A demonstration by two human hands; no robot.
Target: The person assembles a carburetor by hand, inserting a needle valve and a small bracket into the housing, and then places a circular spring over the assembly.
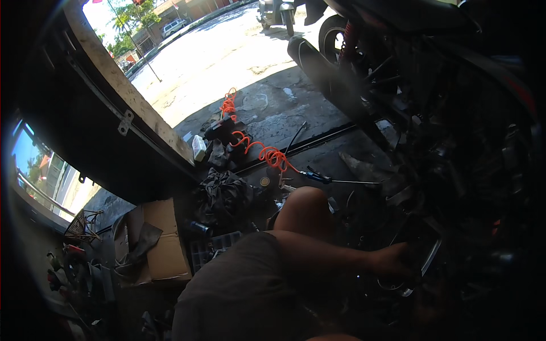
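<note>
My left hand (389, 260) reaches across to the shadowed lower part of the motorcycle (418, 142), beside a curved silver metal piece (429, 258); its fingertips are lost in the dark. What seems to be my right hand (426, 307) is a faint shape in the shadow below, too dark to read. My bare knee (304, 207) is raised behind my forearm, and grey clothing (227, 290) fills the bottom middle. An air blow gun (315, 177) with a blue handle and long nozzle lies beyond my knee, joined to a coiled orange hose (267, 153).
Crumpled dark cloth (222, 196), a blue can (200, 228), a compartment tray (202, 256) and flattened cardboard (162, 247) lie at left. Dark parts (74, 273) are piled farther left. A black door (96, 125) borders the opening onto a sunlit road (182, 62), where a scooter (276, 14) stands.
</note>
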